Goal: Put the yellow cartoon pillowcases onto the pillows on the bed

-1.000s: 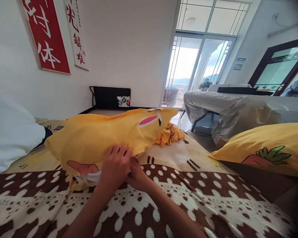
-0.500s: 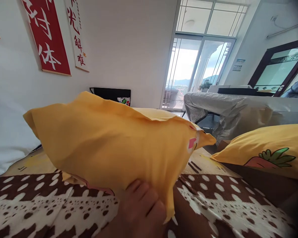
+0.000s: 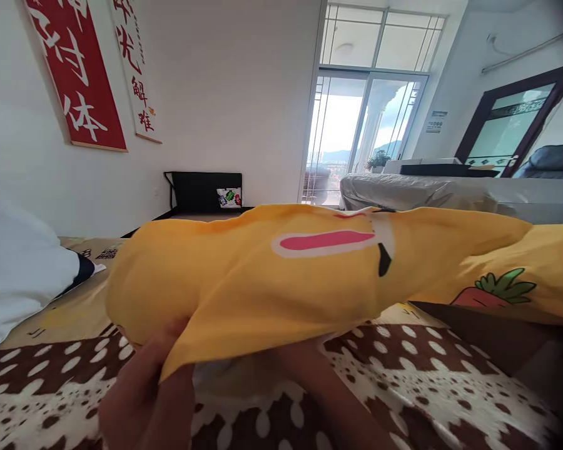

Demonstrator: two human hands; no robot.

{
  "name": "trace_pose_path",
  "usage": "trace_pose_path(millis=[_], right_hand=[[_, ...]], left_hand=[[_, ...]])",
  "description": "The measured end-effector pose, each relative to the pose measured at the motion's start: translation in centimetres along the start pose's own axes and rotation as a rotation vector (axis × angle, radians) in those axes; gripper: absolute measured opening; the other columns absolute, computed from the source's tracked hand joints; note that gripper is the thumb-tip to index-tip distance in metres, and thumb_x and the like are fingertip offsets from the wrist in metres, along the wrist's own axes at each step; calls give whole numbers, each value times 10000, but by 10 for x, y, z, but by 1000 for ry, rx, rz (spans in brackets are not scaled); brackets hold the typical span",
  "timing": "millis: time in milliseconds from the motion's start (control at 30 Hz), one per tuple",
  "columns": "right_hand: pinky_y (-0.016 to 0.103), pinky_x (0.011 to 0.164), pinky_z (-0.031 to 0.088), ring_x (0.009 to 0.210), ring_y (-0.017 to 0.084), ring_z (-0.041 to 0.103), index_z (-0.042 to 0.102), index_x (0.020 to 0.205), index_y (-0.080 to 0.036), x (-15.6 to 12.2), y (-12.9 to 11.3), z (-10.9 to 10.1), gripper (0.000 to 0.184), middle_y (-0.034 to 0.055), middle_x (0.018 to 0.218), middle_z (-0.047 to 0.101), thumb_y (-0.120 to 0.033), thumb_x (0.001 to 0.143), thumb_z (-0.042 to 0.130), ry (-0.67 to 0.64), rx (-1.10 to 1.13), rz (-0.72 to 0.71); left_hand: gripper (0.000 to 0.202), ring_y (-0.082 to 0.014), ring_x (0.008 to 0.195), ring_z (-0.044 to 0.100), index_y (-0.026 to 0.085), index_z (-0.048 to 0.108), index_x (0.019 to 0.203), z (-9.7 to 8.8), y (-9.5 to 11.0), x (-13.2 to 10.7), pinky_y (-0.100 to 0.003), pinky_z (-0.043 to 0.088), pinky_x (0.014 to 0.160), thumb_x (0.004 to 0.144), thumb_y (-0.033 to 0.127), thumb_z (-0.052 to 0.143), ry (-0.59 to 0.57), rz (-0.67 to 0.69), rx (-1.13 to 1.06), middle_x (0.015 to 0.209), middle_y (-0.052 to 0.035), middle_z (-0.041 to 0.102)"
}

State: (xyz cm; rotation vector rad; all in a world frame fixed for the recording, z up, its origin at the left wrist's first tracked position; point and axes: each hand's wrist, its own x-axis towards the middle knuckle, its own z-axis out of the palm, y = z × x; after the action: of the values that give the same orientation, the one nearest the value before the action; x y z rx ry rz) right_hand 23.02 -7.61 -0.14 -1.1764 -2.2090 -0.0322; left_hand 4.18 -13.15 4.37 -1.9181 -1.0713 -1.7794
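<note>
A yellow pillow [image 3: 281,269] with a pink and white cartoon print lies lifted across the middle, over a brown blanket with white dots [image 3: 426,381]. My left hand [image 3: 145,387] grips the pillowcase's near left corner, where a bit of white inner pillow [image 3: 211,375] shows at the opening. My right hand is hidden under the pillow; only its forearm [image 3: 328,400] shows, reaching up beneath the fabric. A second yellow pillow [image 3: 535,281] with a carrot print rests at the right, just behind the lifted one.
A white pillow [image 3: 19,269] lies at the far left. Red and white wall scrolls [image 3: 75,81] hang above. A black low stand [image 3: 206,190] sits by the wall. Beyond the bed are a grey covered sofa [image 3: 417,194] and glass balcony doors [image 3: 356,137].
The pillow was resting on the blanket with both hands at its opening; it got lifted and swung round, and now lies stretched to the right with its printed face up.
</note>
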Motion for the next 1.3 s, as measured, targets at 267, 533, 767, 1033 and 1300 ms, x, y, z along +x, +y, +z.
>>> trace_pose_path(millis=[267,533,767,1033,1300], right_hand=[[310,853,455,1000,199,600,604,1128,-253,16,20,-47,285,25,976,695,-276,853,535,-58,162,-59],[263,576,369,682,183,541,508,773,-202,17,65,-54,85,19,724,583,-269,727,534,473,-277,360],[366,811,428,893,237,531,588,954,-170,11,92,-55,286,105,919,586,-108,721,435,954,-430,223],[362,832,437,937,243,552,579,1080,-124,-6,144,-50,399,129,1029,609,-206,699,492,1058,-281,383],[332,709,395,797,254,579,653,1004,-139,6,151,-23,406,125,823,646,-135,637,479,468,11,898]], left_hand=[[260,-140,535,489,185,446,586,71,-37,9,-262,323,532,842,153,478,-310,229,301,541,6,509],[270,-162,570,455,186,475,597,67,-45,4,-274,331,571,867,178,458,-237,356,336,570,-12,514],[260,-159,564,383,208,385,573,60,-44,8,-275,325,568,773,62,462,-173,474,235,554,0,428],[117,-235,818,505,191,476,786,38,-127,13,-337,406,740,680,141,477,2,-17,404,789,-73,552],[113,-199,531,506,189,558,605,35,-195,-11,-267,353,515,687,247,506,-371,-792,408,566,-55,578]])
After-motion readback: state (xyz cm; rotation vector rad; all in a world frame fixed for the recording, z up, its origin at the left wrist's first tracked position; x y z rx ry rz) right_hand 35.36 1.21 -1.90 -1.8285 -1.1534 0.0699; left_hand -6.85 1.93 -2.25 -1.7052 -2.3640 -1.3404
